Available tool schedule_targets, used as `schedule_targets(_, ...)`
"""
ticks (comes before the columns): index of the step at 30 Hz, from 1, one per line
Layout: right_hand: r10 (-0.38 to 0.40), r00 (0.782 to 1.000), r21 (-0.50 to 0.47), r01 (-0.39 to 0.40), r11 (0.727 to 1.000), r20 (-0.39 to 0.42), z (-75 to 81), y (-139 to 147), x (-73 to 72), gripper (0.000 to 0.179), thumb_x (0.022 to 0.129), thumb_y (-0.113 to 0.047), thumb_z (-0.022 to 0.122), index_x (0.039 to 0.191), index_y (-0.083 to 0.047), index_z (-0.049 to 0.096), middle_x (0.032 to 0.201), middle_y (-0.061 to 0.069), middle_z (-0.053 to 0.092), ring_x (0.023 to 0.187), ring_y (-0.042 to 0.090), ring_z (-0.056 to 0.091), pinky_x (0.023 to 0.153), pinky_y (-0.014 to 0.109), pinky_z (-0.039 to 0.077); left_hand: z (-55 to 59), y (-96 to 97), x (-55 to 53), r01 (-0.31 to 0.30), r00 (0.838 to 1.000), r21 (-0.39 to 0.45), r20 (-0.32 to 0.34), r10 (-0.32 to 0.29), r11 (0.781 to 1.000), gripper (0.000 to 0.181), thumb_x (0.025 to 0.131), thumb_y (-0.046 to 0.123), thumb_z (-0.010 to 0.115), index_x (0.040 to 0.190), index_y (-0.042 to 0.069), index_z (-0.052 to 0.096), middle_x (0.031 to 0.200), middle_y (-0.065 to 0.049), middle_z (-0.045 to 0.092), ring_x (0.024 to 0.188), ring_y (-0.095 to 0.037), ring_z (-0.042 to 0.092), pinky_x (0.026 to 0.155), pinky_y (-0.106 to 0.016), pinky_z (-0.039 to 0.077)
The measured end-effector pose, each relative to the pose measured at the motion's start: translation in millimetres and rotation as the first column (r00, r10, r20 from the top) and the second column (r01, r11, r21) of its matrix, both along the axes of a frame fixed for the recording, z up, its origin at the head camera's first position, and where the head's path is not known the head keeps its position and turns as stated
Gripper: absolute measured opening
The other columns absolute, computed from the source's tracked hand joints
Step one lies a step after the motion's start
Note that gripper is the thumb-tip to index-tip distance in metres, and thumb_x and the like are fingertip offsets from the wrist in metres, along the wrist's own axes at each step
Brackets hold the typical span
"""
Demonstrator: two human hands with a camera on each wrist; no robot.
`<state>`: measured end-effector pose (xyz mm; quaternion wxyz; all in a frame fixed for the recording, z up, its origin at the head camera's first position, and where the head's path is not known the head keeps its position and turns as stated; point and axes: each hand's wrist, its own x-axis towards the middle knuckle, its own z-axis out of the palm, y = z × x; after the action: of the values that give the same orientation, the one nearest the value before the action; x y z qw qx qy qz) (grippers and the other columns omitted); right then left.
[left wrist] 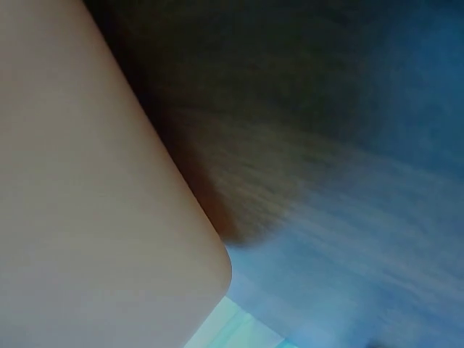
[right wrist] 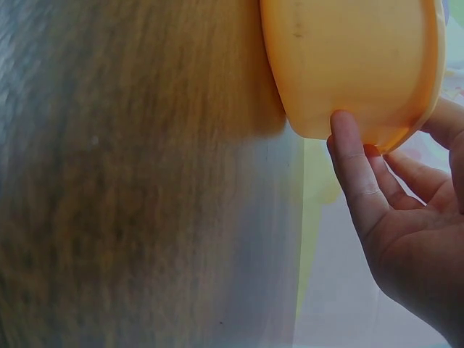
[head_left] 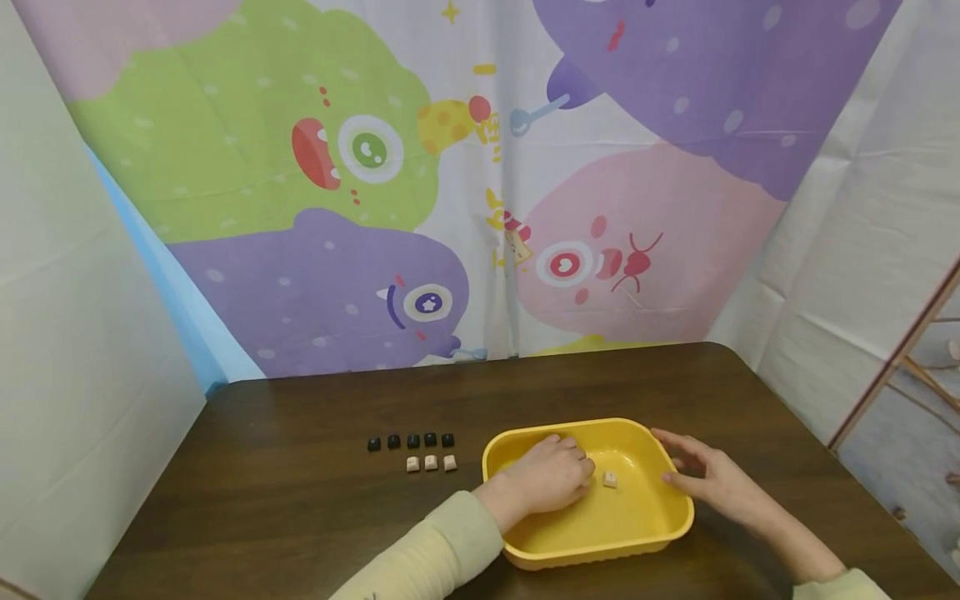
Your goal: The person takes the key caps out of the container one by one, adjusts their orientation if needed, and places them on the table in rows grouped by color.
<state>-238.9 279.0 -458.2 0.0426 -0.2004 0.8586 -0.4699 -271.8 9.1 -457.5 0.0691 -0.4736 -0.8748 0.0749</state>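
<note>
My left hand (head_left: 551,475) reaches down inside a yellow plastic basin (head_left: 592,550), back of the hand up, its fingertips hidden. Whether it holds anything cannot be seen. Just right of it, a white keycap (head_left: 610,479) lies on the basin floor. My right hand (head_left: 716,483) holds the basin's right side in the head view, thumb over the rim and other fingers against the outer wall. In the right wrist view, fingers (right wrist: 355,163) touch the outside of the basin (right wrist: 348,65). The left wrist view is mostly blocked and blurred.
Left of the basin, a row of several black keycaps (head_left: 412,441) lies on the dark wooden table (head_left: 300,508). Closer to me are three white keycaps (head_left: 431,462) in a row. A cartoon-print curtain (head_left: 495,183) hangs behind the table.
</note>
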Motion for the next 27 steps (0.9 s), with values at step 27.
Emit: schedule_targets(27,0.001,1.000,-0.007,-0.001,1.000,0.006,0.1,-0.3,0.7,0.056,0.090,-0.013,0.062,0.140,0.000,0.040,0.136,0.027,0.045,0.099,0.008,0.060,0.073,0.025,0.052,5.7,-3.5,1.3,-0.042,0.999,0.006,-0.028,0.043,0.999,0.016,0.091,0.025,0.060,0.107,0.019,0.061,0.094,0.008,0.060,0.087,-0.009,0.047,0.077,-0.024,0.037)
